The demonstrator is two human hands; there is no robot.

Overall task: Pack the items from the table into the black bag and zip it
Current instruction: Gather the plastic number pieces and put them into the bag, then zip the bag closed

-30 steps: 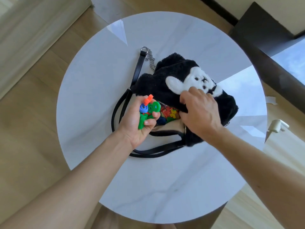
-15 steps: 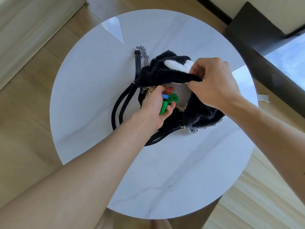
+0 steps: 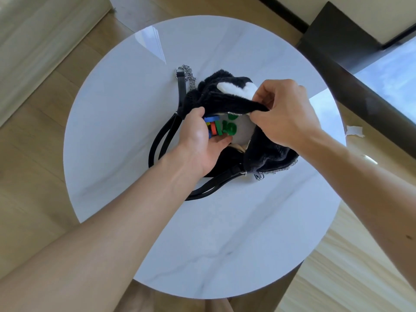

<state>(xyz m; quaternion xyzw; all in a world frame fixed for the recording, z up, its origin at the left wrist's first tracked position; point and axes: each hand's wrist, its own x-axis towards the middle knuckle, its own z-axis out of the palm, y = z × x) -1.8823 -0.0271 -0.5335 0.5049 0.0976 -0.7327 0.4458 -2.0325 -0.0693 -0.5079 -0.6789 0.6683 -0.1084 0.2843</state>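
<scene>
A black furry bag (image 3: pixel 266 154) with a white plush patch lies at the middle of the round white table (image 3: pixel 225 233), its zip open and its pale lining showing. My right hand (image 3: pixel 284 111) pinches the bag's upper furry edge beside the zip and holds it lifted. My left hand (image 3: pixel 198 143) reaches into the opening, its fingers curled round a bunch of small plastic toy pieces (image 3: pixel 216 129) in blue, red and green. Green ring pieces (image 3: pixel 230 128) sit against the lining just past my fingers. My left fingertips are hidden inside the bag.
The bag's black strap (image 3: pixel 157 143) loops out to the left and under my left wrist, and a metal chain (image 3: pixel 190 75) trails behind the bag. A dark piece of furniture (image 3: pixel 337 41) stands past the table's far right. A white scrap (image 3: pixel 354 131) lies on the wooden floor.
My right hand lifted the bag's upper edge and opened the mouth wide. My left hand carried the toy pieces from beside the bag into the opening, now deeper inside.
</scene>
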